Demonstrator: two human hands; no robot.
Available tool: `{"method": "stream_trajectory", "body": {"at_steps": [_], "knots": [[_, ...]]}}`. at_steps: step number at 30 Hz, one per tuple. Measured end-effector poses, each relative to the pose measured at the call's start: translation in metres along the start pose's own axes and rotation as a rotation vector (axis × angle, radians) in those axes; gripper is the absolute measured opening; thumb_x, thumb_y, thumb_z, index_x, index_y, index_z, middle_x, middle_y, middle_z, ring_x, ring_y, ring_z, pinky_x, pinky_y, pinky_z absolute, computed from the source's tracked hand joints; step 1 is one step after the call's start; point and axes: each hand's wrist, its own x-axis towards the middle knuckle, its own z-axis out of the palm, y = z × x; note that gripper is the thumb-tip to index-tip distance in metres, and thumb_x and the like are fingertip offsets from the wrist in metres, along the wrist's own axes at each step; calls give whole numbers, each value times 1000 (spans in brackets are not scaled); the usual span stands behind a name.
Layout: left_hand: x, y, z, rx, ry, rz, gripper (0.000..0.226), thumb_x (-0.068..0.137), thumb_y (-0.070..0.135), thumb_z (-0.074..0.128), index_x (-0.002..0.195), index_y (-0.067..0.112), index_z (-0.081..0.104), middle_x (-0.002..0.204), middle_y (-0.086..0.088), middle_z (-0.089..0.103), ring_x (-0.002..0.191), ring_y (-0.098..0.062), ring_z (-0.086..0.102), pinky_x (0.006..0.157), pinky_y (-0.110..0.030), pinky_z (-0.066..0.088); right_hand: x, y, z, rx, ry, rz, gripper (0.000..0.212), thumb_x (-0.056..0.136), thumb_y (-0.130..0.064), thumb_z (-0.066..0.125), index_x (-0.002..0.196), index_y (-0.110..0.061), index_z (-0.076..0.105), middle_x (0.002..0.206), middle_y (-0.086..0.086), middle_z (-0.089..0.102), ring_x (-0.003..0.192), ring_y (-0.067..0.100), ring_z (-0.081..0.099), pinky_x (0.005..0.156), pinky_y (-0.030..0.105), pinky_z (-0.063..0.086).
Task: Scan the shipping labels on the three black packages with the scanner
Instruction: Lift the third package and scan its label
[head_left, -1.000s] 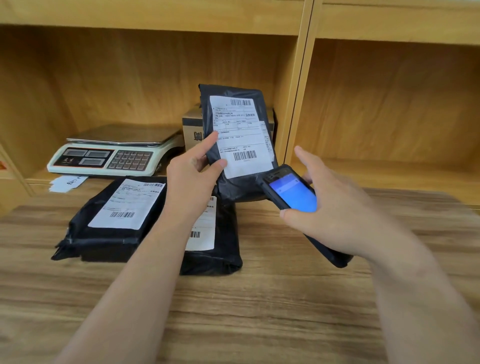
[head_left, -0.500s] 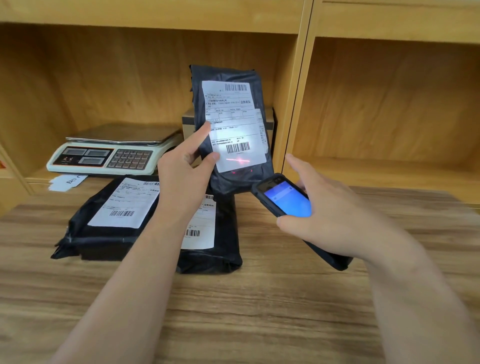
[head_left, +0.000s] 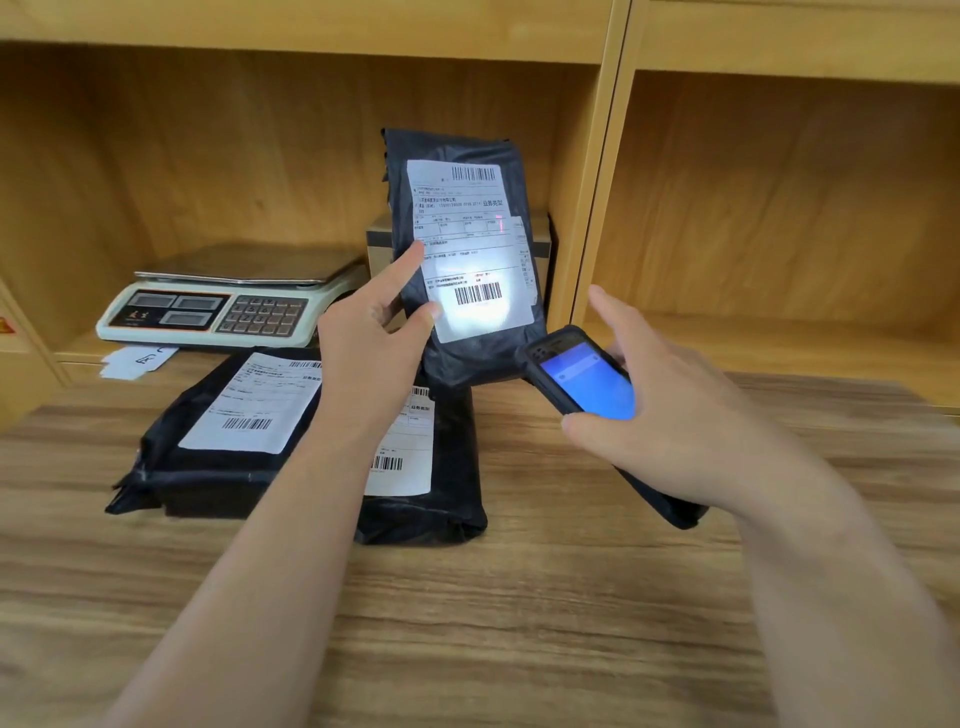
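The left hand (head_left: 371, 348) holds a black package (head_left: 462, 249) upright above the table (head_left: 519, 597), its white label (head_left: 475, 249) facing the camera. The thumb presses the label's lower left corner and the forefinger lies along the label's left edge; the other fingers are hidden behind the bag. A bright patch of light falls on the lower barcode, just right of the thumb tip, and a small red mark shows higher up near the label's right edge.

The right hand (head_left: 680, 415) grips a black scanner (head_left: 582, 382) just below and right of the held package's lower corner. The thumb lies along the near side of the scanner, the forefinger is raised free above its far side, and the rest of the fingers wrap beneath. Its blue screen faces up, and its top end points at the label.

Under the left wrist, two more packages lie flat on the table, label up: one (head_left: 223, 447) to the left of the forearm, the other (head_left: 441, 483) partly covered by it. A scale (head_left: 234, 301) sits on the shelf beyond the left fingers, and a cardboard box (head_left: 382, 244) stands behind the held package.
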Motion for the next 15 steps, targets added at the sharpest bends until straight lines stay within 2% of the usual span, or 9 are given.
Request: {"method": "stream_trajectory", "body": {"at_steps": [6,11,15], "knots": [[0,0,0,-13,-14,-11,60,96,2,71,150,25,58,142,5,70,134,-7,63,105,-37,58,-1,0,0,-37,-25,10,105,77,-51,67,157,-49,-1,154,-14,36,132,13,40,87,35,36],[0,2,-1,-11,-3,4,59,96,1,70,150,22,58,141,1,70,133,-10,64,102,-30,58,-2,0,-1,-50,-40,26,104,75,-51,66,156,-50,0,149,-15,40,126,13,42,86,36,37],[0,3,0,-18,-9,-8,59,96,1,70,150,24,58,140,1,71,132,-10,65,103,-35,59,-2,0,-1,-55,-44,27,104,74,-51,66,156,-50,1,150,-14,40,129,13,40,87,35,35]]}}
